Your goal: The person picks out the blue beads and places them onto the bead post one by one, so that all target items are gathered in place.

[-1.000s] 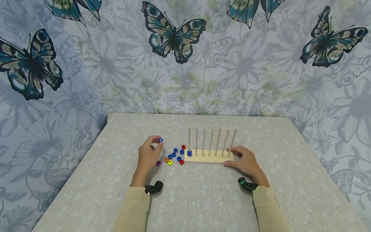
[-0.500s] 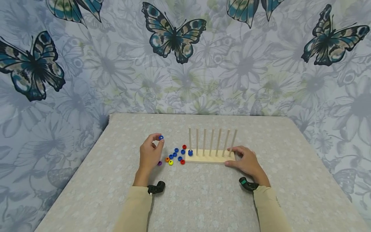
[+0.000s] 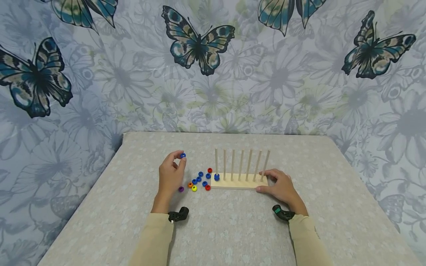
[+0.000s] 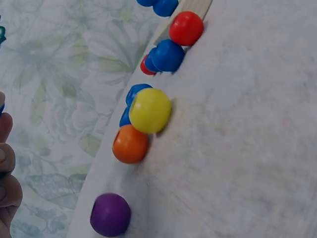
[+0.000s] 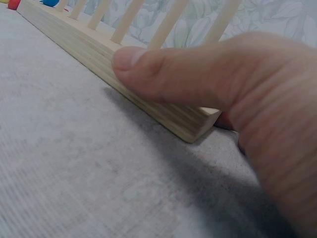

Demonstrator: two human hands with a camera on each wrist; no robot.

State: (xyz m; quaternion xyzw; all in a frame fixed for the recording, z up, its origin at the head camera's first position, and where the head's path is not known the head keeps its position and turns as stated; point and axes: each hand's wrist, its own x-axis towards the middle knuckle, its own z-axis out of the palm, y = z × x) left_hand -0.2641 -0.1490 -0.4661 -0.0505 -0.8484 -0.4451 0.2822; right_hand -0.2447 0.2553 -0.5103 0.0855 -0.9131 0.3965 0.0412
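My left hand (image 3: pixel 169 175) is raised over the table, pinching a blue bead (image 3: pixel 183 155) between thumb and forefinger. In the left wrist view that bead is almost wholly out of frame. The right end of a wooden peg board (image 3: pixel 239 184) is gripped by my right hand (image 3: pixel 279 185), its thumb against the front edge. Several upright pegs stand in a row on the board. On the leftmost peg, a blue bead (image 3: pixel 216 177) sits at the base; whether more than one is there is hard to tell.
Loose beads lie left of the board: several blue, a yellow bead (image 4: pixel 150 111), an orange bead (image 4: pixel 131 144), a purple bead (image 4: pixel 110 214), and two red, one red bead (image 3: pixel 208 187) near the board's front corner. A pale patterned cloth (image 3: pixel 226 232) covers the table.
My left hand has risen slightly, carrying the blue bead a little farther from the loose beads. The right hand keeps its grip on the peg board.
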